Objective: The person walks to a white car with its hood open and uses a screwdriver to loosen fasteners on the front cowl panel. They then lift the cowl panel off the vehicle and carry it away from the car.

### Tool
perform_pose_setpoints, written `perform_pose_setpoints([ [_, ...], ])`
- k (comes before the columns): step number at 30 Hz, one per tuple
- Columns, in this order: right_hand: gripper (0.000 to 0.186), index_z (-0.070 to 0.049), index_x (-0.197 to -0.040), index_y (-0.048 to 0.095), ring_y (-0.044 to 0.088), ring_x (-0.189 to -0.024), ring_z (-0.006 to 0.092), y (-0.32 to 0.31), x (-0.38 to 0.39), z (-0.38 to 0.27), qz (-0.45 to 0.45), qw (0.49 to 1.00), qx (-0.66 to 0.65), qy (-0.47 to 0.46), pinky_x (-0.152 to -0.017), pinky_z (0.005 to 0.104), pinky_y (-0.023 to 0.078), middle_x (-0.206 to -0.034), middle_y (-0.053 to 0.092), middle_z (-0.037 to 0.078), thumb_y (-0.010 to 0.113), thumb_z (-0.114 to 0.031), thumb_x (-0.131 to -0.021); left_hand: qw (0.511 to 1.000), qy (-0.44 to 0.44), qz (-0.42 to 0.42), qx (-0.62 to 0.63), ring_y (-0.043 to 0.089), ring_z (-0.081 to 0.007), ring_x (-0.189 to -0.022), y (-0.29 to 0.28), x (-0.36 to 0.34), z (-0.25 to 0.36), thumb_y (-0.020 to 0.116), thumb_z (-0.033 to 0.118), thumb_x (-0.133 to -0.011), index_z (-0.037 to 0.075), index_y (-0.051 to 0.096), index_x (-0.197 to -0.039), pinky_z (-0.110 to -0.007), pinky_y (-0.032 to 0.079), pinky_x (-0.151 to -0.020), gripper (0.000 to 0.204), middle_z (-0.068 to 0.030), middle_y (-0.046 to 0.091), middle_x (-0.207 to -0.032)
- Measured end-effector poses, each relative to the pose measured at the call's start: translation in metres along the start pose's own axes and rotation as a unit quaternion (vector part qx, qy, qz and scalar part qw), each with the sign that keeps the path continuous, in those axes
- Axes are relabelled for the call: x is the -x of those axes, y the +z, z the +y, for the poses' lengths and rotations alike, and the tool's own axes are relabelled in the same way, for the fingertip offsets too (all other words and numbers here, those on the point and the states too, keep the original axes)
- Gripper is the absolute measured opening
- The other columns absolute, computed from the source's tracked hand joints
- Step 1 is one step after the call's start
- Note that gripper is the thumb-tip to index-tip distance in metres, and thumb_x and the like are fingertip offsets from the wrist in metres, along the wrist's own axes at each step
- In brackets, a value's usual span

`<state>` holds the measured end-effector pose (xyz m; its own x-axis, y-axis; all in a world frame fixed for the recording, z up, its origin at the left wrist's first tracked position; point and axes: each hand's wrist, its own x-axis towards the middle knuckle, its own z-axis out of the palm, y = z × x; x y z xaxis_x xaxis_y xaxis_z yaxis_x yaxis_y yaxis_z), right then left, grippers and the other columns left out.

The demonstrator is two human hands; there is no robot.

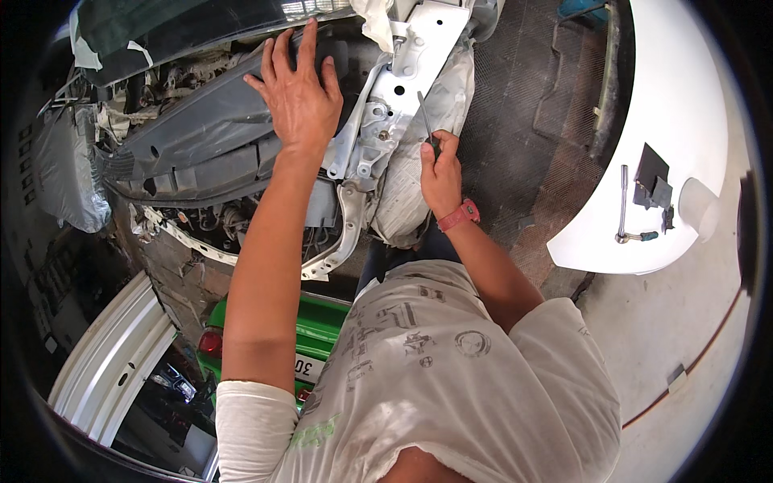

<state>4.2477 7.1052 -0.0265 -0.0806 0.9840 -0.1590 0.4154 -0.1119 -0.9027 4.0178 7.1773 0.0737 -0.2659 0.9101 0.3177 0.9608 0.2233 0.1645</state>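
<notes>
My left hand (304,101) rests with spread fingers on the dark grey plastic cowl panel (217,129), near the windshield (193,32) of a partly stripped car. In my right hand (443,179) is a screwdriver (426,117), its handle mostly hidden by my fingers and its metal shaft pointing away from me. The shaft lies beside the white metal inner fender rail (415,60), which has several round holes. Whether the tip touches the rail, I cannot tell. Below the rail, crumpled plastic sheeting (403,197) covers the wheel area.
On the right, a white body panel (676,97) carries a ratchet wrench (632,237) and black plastic pieces (652,177). A dark mesh mat (515,105) lies between it and the car. Behind my left arm stands a green vehicle (318,328); a silver panel (109,362) is at the lower left.
</notes>
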Motion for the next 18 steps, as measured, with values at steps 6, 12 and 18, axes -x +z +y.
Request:
perform_pose_setpoints([
  [6, 0.023, -0.006, -0.109, 0.072, 0.065, -0.061, 0.0290, -0.008, -0.039, -0.060, -0.024, 0.996, -0.017, -0.083, -0.065, 0.0406, 0.052, -0.074, 0.068, 0.016, 0.073, -0.022, -0.093, 1.000, -0.008, 0.000, 0.020, 0.031, -0.0413, -0.148, -0.007, 0.004, -0.001, 0.061, 0.029, -0.100, 0.027, 0.045, -0.154, -0.082, 0.018, -0.112, 0.057, -0.0145, 0.043, -0.153],
  [12, 0.020, -0.008, -0.106, 0.074, 0.069, -0.072, 0.0372, -0.002, -0.070, -0.057, -0.103, 0.976, 0.091, -0.168, -0.066, 0.0442, 0.053, -0.080, 0.071, 0.019, 0.073, -0.014, -0.087, 0.999, 0.007, -0.012, 0.038, 0.026, -0.0424, -0.152, -0.018, 0.013, -0.004, 0.059, 0.036, -0.103, 0.027, 0.038, -0.159, -0.077, 0.016, -0.116, 0.061, -0.0127, 0.035, -0.162],
  [18, 0.015, -0.004, -0.098, 0.070, 0.070, -0.070, 0.0319, -0.008, -0.063, -0.052, -0.069, 0.993, 0.038, -0.083, -0.066, 0.0408, 0.053, -0.080, 0.072, 0.017, 0.072, -0.016, -0.090, 0.997, 0.007, -0.027, 0.068, 0.024, -0.0444, -0.153, -0.037, 0.017, -0.009, 0.062, 0.043, -0.101, 0.021, 0.038, -0.159, -0.059, 0.023, -0.123, 0.067, -0.0172, 0.033, -0.164],
])
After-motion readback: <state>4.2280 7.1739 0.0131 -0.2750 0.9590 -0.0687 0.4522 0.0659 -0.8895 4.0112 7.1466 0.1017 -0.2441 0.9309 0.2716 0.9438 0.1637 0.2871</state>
